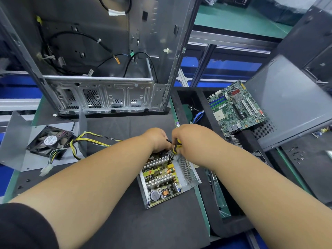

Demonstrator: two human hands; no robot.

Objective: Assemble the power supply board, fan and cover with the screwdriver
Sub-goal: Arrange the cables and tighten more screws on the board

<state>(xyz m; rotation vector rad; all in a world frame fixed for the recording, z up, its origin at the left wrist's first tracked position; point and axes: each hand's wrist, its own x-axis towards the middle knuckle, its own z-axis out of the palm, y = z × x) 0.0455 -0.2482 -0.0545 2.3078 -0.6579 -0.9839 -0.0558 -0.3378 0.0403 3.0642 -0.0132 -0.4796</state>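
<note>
The power supply board (161,178) lies inside its open metal housing (188,174) on the black mat, centre. My right hand (190,139) grips a yellow and black screwdriver (177,147), tip down at the board's far end. My left hand (158,140) rests on that same far end, fingers curled beside the screwdriver shaft; what it pinches is hidden. The black fan (49,141) lies on the grey metal cover (16,141) at the left, joined by a yellow and black wire bundle (89,141) with a white connector (46,168).
An open computer case (107,94) stands upright behind the mat. A green motherboard (235,108) leans in a black tray at the right, beside a grey side panel (291,105). Small screws (296,155) lie scattered on the far right mat.
</note>
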